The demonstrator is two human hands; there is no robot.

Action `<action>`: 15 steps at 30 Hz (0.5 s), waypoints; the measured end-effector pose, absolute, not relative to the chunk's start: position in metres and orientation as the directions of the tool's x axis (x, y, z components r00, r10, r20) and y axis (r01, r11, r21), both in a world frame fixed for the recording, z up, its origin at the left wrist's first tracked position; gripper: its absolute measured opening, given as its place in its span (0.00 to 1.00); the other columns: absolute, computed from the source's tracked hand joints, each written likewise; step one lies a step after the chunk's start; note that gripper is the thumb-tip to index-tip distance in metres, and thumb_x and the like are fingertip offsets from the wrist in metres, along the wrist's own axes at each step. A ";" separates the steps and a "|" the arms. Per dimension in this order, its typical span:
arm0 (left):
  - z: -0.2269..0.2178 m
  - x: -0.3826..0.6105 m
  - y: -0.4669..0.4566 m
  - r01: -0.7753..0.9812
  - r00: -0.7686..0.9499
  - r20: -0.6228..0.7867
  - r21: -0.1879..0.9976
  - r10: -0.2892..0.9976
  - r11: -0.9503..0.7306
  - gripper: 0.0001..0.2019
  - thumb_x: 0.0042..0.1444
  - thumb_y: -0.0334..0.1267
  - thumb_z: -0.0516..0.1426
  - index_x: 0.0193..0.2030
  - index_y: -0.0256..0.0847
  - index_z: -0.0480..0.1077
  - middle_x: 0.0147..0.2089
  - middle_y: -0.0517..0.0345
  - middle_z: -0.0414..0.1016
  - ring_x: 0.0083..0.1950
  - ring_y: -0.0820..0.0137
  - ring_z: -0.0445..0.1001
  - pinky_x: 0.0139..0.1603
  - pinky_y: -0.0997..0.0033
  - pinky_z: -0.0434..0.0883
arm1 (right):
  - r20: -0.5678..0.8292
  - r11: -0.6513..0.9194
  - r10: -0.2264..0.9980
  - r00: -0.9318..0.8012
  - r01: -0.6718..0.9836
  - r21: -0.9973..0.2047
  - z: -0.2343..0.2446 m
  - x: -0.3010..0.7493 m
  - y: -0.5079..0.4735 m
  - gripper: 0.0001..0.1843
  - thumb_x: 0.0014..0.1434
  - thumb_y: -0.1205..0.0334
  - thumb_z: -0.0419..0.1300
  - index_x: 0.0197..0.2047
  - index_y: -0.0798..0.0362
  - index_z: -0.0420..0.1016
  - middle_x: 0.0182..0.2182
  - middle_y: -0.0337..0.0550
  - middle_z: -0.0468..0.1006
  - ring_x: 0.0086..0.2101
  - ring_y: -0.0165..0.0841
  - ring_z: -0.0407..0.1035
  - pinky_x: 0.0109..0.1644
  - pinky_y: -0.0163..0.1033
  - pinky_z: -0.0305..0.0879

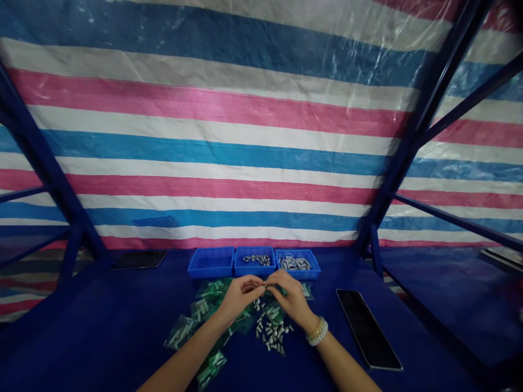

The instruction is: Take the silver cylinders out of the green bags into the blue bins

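My left hand (242, 296) and my right hand (289, 295) meet at the fingertips over the table, just in front of the blue bins. Both sets of fingers are closed in a pinch. Whatever is between them is too small to make out. Below my right hand lies a loose pile of small silver screw-like metal parts (274, 336). Around and under my left hand are several small clear bags with green marking (211, 291), holding metal pieces. One more bag (181, 331) lies by my left forearm, and another (211, 367) is nearer to me.
Three blue bins stand in a row at the back: a left bin (211, 272), a middle bin (254, 269) with small metal parts, and a right bin (316, 269) with metal cylinders. A phone (369, 329) lies at right, another dark phone-like device (139, 259) at back left. Blue frame posts (402, 158) flank the table.
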State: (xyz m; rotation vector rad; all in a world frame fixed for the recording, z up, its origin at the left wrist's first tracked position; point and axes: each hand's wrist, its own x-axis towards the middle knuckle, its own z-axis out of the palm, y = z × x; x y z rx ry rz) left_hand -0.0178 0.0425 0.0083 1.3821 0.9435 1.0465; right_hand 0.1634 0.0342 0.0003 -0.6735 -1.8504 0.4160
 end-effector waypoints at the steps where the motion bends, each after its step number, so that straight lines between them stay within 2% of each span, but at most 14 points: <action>1: 0.008 -0.018 0.042 -0.019 0.293 0.077 0.997 0.953 -0.075 0.12 0.46 0.42 0.67 0.34 0.36 0.75 0.31 0.56 0.79 0.35 0.67 0.77 0.42 0.68 0.71 | 0.739 0.786 0.617 -0.272 0.252 -0.564 0.001 0.164 0.035 0.08 0.64 0.69 0.58 0.42 0.50 0.77 0.35 0.44 0.78 0.38 0.36 0.71 0.45 0.43 0.68; 4: 0.009 -0.017 0.041 -0.027 0.309 0.089 0.996 0.947 -0.085 0.12 0.48 0.42 0.65 0.36 0.36 0.74 0.32 0.57 0.78 0.35 0.68 0.77 0.42 0.68 0.71 | 0.753 0.794 0.606 -0.257 0.251 -0.554 0.003 0.166 0.036 0.07 0.63 0.69 0.58 0.41 0.50 0.77 0.33 0.44 0.78 0.37 0.36 0.71 0.44 0.43 0.68; 8: 0.008 -0.015 0.039 -0.089 0.334 0.147 0.988 0.931 -0.124 0.16 0.45 0.37 0.68 0.40 0.38 0.72 0.34 0.58 0.77 0.36 0.70 0.76 0.41 0.71 0.71 | 0.747 0.775 0.628 -0.218 0.264 -0.574 0.007 0.167 0.035 0.05 0.63 0.67 0.59 0.38 0.50 0.76 0.32 0.43 0.78 0.36 0.36 0.70 0.44 0.43 0.66; 15: -0.002 -0.006 0.035 -0.063 0.236 0.202 0.979 0.951 -0.192 0.11 0.48 0.37 0.66 0.36 0.37 0.71 0.28 0.61 0.73 0.31 0.72 0.74 0.34 0.75 0.69 | 0.684 0.721 0.689 -0.240 0.325 -0.612 0.000 0.163 0.034 0.12 0.67 0.62 0.54 0.32 0.52 0.73 0.28 0.42 0.74 0.35 0.36 0.66 0.42 0.42 0.63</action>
